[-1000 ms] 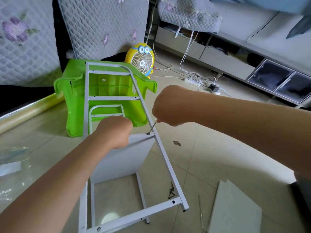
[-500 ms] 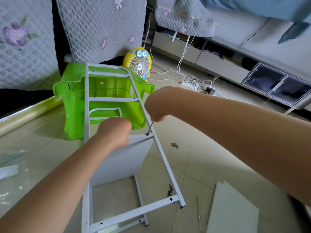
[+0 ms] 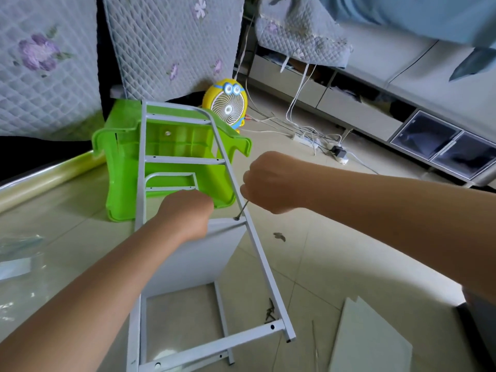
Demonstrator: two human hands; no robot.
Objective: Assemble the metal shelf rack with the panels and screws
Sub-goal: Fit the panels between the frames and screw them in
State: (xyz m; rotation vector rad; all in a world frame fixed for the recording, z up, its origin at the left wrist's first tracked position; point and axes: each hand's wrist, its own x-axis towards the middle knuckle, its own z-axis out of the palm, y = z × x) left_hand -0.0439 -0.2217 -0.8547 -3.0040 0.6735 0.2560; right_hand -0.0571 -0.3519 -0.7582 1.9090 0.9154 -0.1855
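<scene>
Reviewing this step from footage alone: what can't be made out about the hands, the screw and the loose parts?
Head view only:
screwdriver: handle buried in the right hand; only the shaft shows;
screw: too small to judge how far in;
left hand: fingers hidden behind its own back; grip on the panel unclear;
loose screws: too small to count;
spare panel: cut off by the bottom edge.

Two smooth, slender bare forearms with bare hands: left hand (image 3: 186,213), right hand (image 3: 271,181).
</scene>
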